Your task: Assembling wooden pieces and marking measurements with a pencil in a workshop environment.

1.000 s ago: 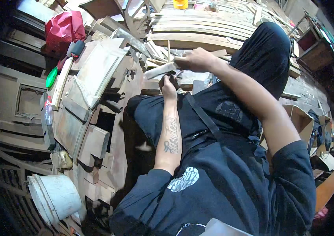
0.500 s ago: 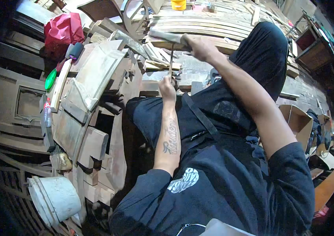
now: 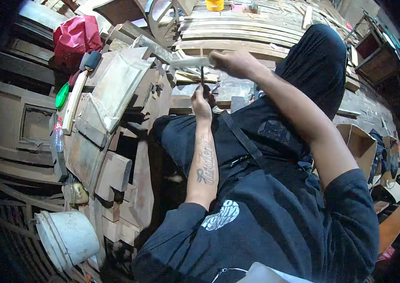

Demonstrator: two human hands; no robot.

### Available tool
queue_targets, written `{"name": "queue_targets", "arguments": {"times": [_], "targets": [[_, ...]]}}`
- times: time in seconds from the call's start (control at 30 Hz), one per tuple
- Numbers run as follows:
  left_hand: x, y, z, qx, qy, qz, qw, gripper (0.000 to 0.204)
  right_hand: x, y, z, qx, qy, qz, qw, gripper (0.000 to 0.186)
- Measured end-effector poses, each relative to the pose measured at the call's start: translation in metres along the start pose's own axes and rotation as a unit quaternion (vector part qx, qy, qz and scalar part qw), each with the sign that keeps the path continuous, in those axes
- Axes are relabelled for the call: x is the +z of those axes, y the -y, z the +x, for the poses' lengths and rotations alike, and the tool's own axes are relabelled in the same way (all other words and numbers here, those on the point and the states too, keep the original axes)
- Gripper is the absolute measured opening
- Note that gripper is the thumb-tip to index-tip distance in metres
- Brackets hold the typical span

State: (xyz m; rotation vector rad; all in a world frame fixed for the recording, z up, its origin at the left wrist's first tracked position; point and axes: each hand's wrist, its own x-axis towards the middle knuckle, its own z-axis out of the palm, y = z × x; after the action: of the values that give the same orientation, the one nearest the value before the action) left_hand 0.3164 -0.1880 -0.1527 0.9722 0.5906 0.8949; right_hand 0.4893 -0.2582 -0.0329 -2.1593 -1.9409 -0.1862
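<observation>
While the left hand (image 3: 202, 104) grips a thin rod (image 3: 202, 75) standing up from it, the right hand (image 3: 232, 64) holds a blurred pale bar (image 3: 189, 62) across the rod, contact unclear. Left of the rod sits a red bag (image 3: 78, 37); beyond the rod, long planks (image 3: 237, 35).

I see the left hand (image 3: 202, 103) closed around a thin upright stick (image 3: 202, 74). Just beyond it and to its right, the right hand (image 3: 234, 62) grips a pale, blurred bar (image 3: 187, 62) that crosses the stick; from here I can't tell whether they touch. Well left of both hands I make out a red bag (image 3: 76, 40) and, nearer the body, a white bucket (image 3: 71, 236). Long boards (image 3: 237, 35) lie beyond the hands.
</observation>
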Motion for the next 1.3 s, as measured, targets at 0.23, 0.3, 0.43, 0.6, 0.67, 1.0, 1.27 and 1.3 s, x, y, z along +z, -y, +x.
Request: {"name": "queue_targets", "arguments": {"times": [0.23, 0.3, 0.43, 0.6, 0.67, 1.0, 1.27, 1.3], "targets": [[0.003, 0.006, -0.002, -0.030, -0.024, -0.050, 0.998, 0.034, 0.012, -0.005, -0.008, -0.136, -0.014, 0.029, 0.990, 0.020], [0.002, 0.005, 0.002, -0.016, -0.009, -0.041, 0.999, 0.033, 0.004, -0.003, -0.008, -0.030, 0.026, 0.014, 0.999, 0.021], [-0.010, 0.014, 0.008, 0.004, 0.014, 0.012, 1.000, 0.032, -0.002, -0.003, -0.004, 0.065, -0.024, 0.025, 0.997, 0.024], [-0.013, 0.018, 0.009, -0.057, 0.042, -0.077, 0.994, 0.027, -0.001, 0.007, -0.013, -0.076, 0.009, -0.024, 0.997, 0.025], [-0.022, 0.021, 0.018, -0.027, 0.033, -0.027, 0.999, 0.026, -0.009, 0.010, -0.003, 0.103, 0.034, 0.021, 0.994, 0.023], [-0.005, -0.008, -0.001, -0.042, 0.041, -0.028, 0.998, 0.030, -0.009, 0.005, -0.006, 0.111, 0.072, -0.013, 0.991, 0.035], [-0.008, -0.027, -0.011, -0.080, 0.010, -0.018, 0.997, 0.031, -0.016, 0.013, 0.001, 0.093, 0.112, 0.020, 0.989, 0.037], [-0.008, -0.032, -0.011, -0.066, 0.050, -0.063, 0.995, 0.032, -0.022, 0.003, 0.006, 0.119, -0.007, 0.070, 0.990, 0.035]]}}
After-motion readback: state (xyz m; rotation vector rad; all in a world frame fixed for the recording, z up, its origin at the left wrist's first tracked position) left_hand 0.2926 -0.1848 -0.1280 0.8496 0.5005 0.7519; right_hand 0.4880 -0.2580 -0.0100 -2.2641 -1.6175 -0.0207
